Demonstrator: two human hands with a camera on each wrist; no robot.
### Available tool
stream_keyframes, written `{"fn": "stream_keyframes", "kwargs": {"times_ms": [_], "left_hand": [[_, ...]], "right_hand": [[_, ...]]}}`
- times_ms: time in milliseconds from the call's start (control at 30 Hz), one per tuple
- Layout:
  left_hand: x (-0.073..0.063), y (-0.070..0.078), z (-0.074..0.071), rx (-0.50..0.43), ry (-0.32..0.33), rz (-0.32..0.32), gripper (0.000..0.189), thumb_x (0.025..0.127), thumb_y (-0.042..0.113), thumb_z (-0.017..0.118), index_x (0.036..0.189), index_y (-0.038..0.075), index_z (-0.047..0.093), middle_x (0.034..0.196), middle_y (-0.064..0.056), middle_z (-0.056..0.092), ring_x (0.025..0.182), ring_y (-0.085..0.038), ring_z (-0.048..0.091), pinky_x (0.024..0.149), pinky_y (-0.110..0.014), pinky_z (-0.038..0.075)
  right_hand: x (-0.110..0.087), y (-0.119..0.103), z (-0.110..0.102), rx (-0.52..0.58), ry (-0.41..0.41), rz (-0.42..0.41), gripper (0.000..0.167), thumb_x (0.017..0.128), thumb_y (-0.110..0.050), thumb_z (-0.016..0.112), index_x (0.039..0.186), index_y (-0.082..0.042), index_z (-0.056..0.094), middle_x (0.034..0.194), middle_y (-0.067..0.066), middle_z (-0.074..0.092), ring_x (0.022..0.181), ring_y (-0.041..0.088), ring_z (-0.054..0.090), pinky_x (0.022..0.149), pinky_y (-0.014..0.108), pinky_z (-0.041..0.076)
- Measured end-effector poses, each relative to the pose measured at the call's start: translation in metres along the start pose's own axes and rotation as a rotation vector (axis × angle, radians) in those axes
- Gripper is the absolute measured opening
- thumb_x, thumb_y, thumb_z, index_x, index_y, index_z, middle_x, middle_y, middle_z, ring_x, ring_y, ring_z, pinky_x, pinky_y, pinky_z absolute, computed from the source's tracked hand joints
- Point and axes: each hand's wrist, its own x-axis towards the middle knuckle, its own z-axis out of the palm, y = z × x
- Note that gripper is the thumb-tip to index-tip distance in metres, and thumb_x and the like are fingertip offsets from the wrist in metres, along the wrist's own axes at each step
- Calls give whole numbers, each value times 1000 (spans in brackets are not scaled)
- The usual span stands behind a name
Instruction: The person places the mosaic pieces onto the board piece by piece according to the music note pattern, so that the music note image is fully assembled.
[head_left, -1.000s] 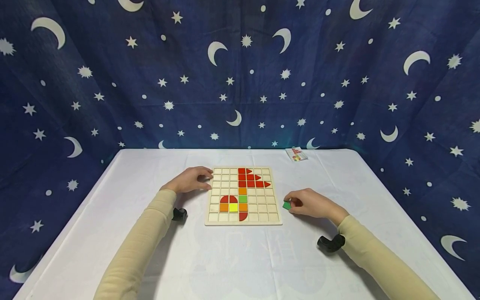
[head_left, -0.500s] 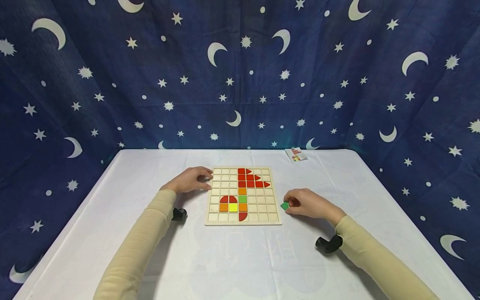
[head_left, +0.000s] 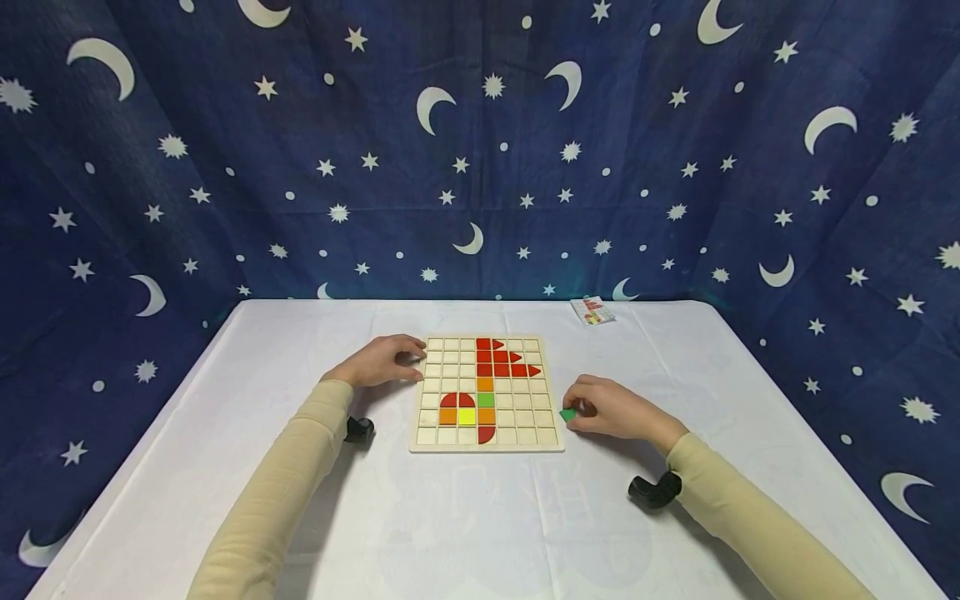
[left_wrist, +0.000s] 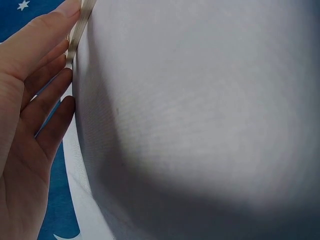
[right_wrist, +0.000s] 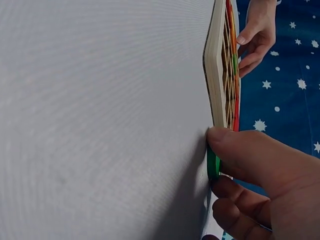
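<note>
A square wooden grid board [head_left: 523, 417] lies flat on the table. Set in its cells are red squares, pointed red pieces [head_left: 534, 371], rounded red pieces, orange squares [head_left: 486, 384], a yellow square [head_left: 467, 416] and a light green square [head_left: 486, 400]. At the board's left edge my left hand [head_left: 378, 361] rests with thumb and fingers spread, fingertips touching the rim. Just beyond the right edge, my right hand [head_left: 617, 408] pinches a small green tile [right_wrist: 213, 162] between thumb and fingers, close over the tablecloth. My fingers cover part of this tile, so its full shape is hidden.
A small card [head_left: 592, 311] with a printed coloured pattern lies near the table's back edge, behind the board to the right. White cloth [head_left: 480, 525] covers the table. Dark blue fabric [head_left: 390, 217] with moons and stars hangs around the back and sides.
My right hand has shifted slightly left, bringing the green tile nearer the board's right edge. My left hand and the pieces on the board stay where they were.
</note>
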Motion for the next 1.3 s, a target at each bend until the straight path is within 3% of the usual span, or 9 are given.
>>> {"fn": "stream_keyframes", "kwargs": {"times_ms": [333, 500, 700, 867, 1133, 1300], "left_hand": [[2, -2, 1, -2, 10, 2, 46, 83, 27, 79, 120, 2, 68, 136, -15, 56, 127, -33, 50, 109, -46, 40], [4, -2, -2, 5, -5, -10, 46, 83, 27, 80, 121, 3, 68, 137, -14, 56, 129, -31, 49, 111, -44, 37], [6, -4, -1, 14, -13, -29, 46, 83, 28, 80, 121, 5, 68, 138, -12, 56, 131, -30, 48, 113, -43, 36], [4, -2, -1, 3, -18, -45, 46, 83, 28, 79, 121, 5, 68, 138, -12, 55, 131, -30, 47, 112, -44, 36], [6, -3, 1, -1, -29, -52, 46, 84, 29, 78, 122, 5, 67, 139, -13, 54, 132, -30, 47, 112, -44, 36], [5, -1, 0, 7, -24, -51, 46, 84, 29, 78, 121, 5, 67, 139, -12, 54, 131, -30, 47, 112, -44, 37]], "right_hand": [[5, -12, -5, -56, 52, -17, 18, 85, -25, 75, 98, -16, 68, 87, -4, 56, 74, 14, 53, 63, 23, 45], [25, -45, -3, -84, 73, -91, 18, 87, -31, 73, 99, -18, 68, 91, -5, 59, 75, 13, 55, 65, 25, 46], [58, -95, 24, -159, 43, -225, 18, 86, -36, 72, 95, -21, 69, 86, -9, 57, 70, 4, 49, 63, 21, 43], [77, -120, 39, -228, 37, -289, 20, 85, -40, 72, 93, -22, 68, 85, -11, 57, 71, 2, 49, 63, 22, 39], [88, -128, 48, -208, 53, -329, 19, 85, -35, 73, 95, -19, 70, 86, -10, 59, 68, 2, 50, 57, 15, 41], [90, -130, 47, -208, 34, -337, 16, 88, -29, 72, 102, -20, 73, 95, -9, 63, 79, 3, 57, 65, 17, 47]]}}
